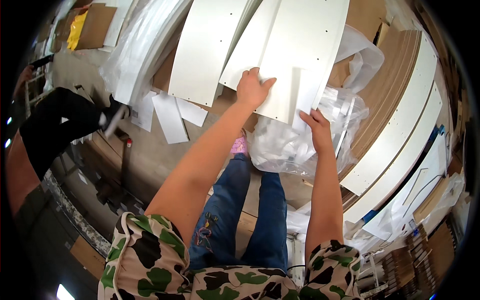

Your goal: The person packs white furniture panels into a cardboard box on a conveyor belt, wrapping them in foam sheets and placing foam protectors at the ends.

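Observation:
Long white panels with small dark holes lie side by side ahead of me. My left hand (254,90) is on the near end of the middle white panel (287,55), its fingers curled at a lengthwise edge and its thumb out over the white face. At that panel's near right corner, my right hand (317,126) grips a narrow white strip (306,95) between thumb and fingers; the fingertips are partly hidden. Another white panel (200,60) lies to the left. Beneath the near ends is a crumpled clear plastic bag (280,150).
A tall stack of boards (395,95) curves along the right, with white panels (395,150) against it. Plastic-wrapped panels (145,55) stand at left. White offcuts (171,117) lie on the floor. At far left is another person's leg and dark shoe (114,115).

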Demonstrator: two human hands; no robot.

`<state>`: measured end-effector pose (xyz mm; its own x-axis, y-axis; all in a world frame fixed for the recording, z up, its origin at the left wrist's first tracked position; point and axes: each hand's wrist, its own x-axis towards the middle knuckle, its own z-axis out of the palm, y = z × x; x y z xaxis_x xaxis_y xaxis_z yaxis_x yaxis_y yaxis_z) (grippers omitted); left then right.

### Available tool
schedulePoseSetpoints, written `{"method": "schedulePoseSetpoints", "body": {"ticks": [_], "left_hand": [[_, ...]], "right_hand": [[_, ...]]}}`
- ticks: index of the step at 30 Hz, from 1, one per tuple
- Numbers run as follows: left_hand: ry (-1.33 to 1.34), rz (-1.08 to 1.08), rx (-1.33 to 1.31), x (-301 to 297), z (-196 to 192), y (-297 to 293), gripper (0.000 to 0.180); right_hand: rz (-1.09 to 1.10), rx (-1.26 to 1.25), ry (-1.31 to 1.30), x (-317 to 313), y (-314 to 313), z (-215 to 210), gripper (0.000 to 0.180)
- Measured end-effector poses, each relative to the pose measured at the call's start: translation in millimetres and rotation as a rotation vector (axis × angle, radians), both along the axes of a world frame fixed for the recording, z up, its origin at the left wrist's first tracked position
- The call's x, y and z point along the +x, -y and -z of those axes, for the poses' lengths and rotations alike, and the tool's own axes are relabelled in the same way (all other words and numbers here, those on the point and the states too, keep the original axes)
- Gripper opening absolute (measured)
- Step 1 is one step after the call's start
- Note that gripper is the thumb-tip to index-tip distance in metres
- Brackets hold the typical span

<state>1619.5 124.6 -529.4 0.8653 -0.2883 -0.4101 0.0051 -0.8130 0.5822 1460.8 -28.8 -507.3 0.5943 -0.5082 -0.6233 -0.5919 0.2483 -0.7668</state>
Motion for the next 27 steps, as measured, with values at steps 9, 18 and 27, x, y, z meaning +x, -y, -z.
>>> {"method": "schedulePoseSetpoints", "body": {"ticks": [9,18,27], "left_hand": [[-0.697,-0.274,-0.451,22.6,-49.7,-2.6,0.058],[-0.958,-0.523,-0.576,-87.5,-143.0,24.3,0.060],[-1.502,-0.468,-0.512,-250.6,-248.7,0.3,0.067]], "right_hand": [[0.102,0.373,0.099,-44.0,-13.4,-55.1,0.024],[0.759,0.820,0.437,-198.8,-63.2,-146.4,0.059],[1.049,0.434,0.502,-261.2,-94.3,-312.0,0.041]]}}
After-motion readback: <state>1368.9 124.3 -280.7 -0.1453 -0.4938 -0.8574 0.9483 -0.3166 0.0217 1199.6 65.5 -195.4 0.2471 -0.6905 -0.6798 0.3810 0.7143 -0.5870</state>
